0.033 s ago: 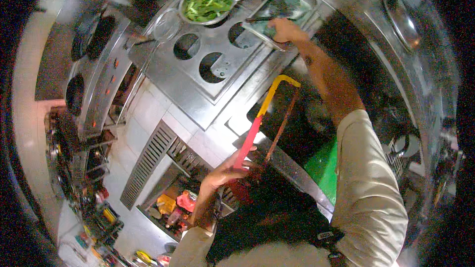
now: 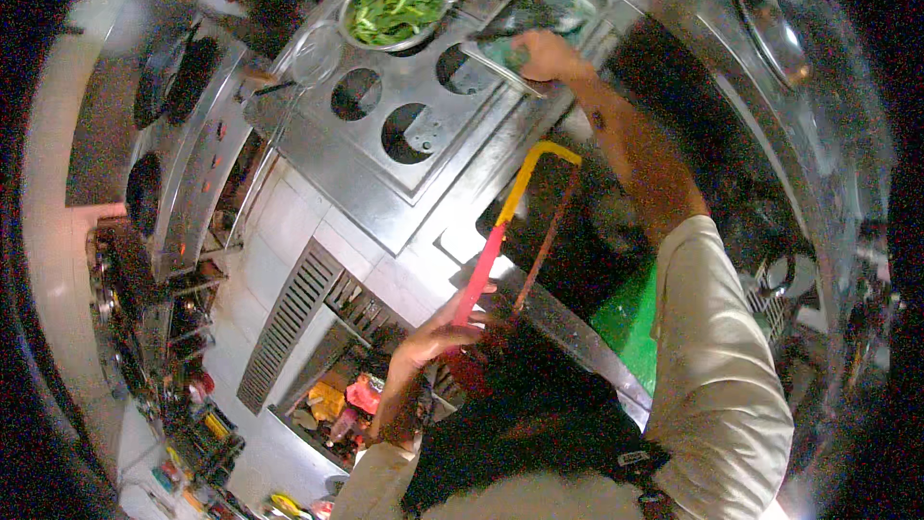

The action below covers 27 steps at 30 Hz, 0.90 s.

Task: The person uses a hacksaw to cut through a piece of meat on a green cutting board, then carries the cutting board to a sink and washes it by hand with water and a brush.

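Observation:
My left hand is closed round the red grip of a hacksaw. The saw's frame turns yellow toward its far end, and its thin rusty-brown blade faces right. Farther off, my right hand reaches over the near side of a rectangular metal tray. Its fingers curl down at greenish and dark contents in the tray, with a green patch by the fingertips. What those fingers hold, if anything, is hidden.
Left of the tray, a plastic-lined bowl of cut green leaves stands on a steel counter with round openings. A clear round container is beside it. A green surface lies below my right arm. A slatted floor grate is at lower left.
The whole view has shifted slightly, so the bowl and tray sit a little farther left. The dark slim thing beside my right fingers shows less plainly. My left hand keeps the hacksaw.

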Motion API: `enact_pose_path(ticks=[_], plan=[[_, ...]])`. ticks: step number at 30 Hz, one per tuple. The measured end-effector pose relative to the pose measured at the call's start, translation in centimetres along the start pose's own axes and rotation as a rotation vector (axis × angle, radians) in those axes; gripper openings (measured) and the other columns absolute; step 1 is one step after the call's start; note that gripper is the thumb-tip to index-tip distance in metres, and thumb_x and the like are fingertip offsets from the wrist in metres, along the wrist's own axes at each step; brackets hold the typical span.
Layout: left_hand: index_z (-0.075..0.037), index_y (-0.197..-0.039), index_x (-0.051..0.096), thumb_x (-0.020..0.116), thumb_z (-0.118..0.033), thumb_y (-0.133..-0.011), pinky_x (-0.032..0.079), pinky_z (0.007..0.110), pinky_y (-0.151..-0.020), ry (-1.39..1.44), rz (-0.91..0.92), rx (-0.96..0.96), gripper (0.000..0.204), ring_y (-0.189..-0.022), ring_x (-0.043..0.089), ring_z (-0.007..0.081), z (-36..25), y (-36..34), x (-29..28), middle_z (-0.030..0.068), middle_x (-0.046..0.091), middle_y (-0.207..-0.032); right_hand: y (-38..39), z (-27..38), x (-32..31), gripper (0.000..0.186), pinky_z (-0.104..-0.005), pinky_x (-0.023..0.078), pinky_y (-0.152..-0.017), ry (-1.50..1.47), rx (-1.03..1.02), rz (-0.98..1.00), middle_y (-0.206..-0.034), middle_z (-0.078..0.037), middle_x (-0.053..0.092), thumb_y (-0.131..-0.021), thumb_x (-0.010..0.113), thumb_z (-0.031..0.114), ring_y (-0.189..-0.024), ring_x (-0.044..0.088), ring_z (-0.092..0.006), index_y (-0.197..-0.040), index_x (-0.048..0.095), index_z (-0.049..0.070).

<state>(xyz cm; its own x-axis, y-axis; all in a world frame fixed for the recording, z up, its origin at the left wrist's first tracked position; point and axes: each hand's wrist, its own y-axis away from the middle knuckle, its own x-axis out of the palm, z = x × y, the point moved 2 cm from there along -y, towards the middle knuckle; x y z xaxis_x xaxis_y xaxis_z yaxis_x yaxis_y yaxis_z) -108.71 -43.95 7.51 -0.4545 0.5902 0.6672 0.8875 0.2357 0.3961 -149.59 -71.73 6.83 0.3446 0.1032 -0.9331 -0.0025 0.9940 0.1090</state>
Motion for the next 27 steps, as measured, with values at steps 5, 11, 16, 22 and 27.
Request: enact_pose_path(ticks=[5, 11, 16, 22, 27], plan=[[-0.015, -0.154, 0.020, 0.065, 0.007, -0.086, 0.051, 0.040, -0.098, -0.107, -0.077, -0.039, 0.085, -0.129, 0.054, 0.0290, 1.1, -1.4, 0.1, 0.0097, 0.039, -0.144, 10.2, 1.7, -4.9, 0.050, -0.0404, 0.053, -0.091, -0.371, -0.002, -0.458, -0.110, -0.018, 0.071, -0.079, 0.079, 0.028, -0.100, 0.068, -0.0329, -0.122, 0.066, 0.006], [-0.015, -0.140, 0.025, 0.067, -0.004, -0.094, 0.057, 0.053, -0.092, 0.170, -0.060, 0.035, 0.063, -0.115, 0.064, 0.0400, -1.4, -5.0, 7.1, 0.0242, 0.055, -0.133, 31.6, 4.9, -4.0, 0.056, -0.0386, 0.045, -0.103, -0.914, 0.485, -0.362, -0.122, -0.016, 0.066, -0.092, 0.071, 0.043, -0.115, 0.060, -0.0249, -0.126, 0.062, -0.001], [-0.016, -0.144, 0.026, 0.061, 0.001, -0.096, 0.060, 0.042, -0.084, -0.092, -0.132, 0.161, 0.062, -0.107, 0.067, 0.0318, -0.5, -8.6, 12.0, 0.0181, 0.058, -0.129, 43.1, 7.5, 9.8, 0.034, -0.0418, 0.046, -0.100, -0.608, 0.534, -0.457, -0.113, -0.014, 0.064, -0.099, 0.066, 0.027, -0.111, 0.056, -0.0251, -0.119, 0.060, 0.000], [-0.014, -0.138, 0.040, 0.065, 0.000, -0.095, 0.061, 0.034, -0.077, -0.347, -0.148, 0.161, 0.051, -0.098, 0.066, 0.0197, -0.1, -9.9, 14.9, 0.0071, 0.056, -0.116, 43.0, 10.2, 3.6, 0.029, -0.0421, 0.054, -0.083, -1.654, 0.654, -0.507, -0.101, -0.007, 0.066, -0.093, 0.072, 0.018, -0.090, 0.065, -0.0240, -0.115, 0.058, 0.005], [-0.005, -0.119, 0.051, 0.067, -0.016, -0.098, 0.058, 0.029, -0.053, -0.453, -0.286, 0.212, 0.028, -0.051, 0.061, 0.0128, 1.9, -9.8, 18.2, 0.0029, 0.063, -0.086, 45.4, 9.4, 4.8, 0.037, -0.0404, 0.051, -0.074, -1.614, 0.582, -0.765, -0.099, -0.005, 0.067, -0.088, 0.077, 0.022, -0.088, 0.063, -0.0200, -0.119, 0.060, 0.011]])
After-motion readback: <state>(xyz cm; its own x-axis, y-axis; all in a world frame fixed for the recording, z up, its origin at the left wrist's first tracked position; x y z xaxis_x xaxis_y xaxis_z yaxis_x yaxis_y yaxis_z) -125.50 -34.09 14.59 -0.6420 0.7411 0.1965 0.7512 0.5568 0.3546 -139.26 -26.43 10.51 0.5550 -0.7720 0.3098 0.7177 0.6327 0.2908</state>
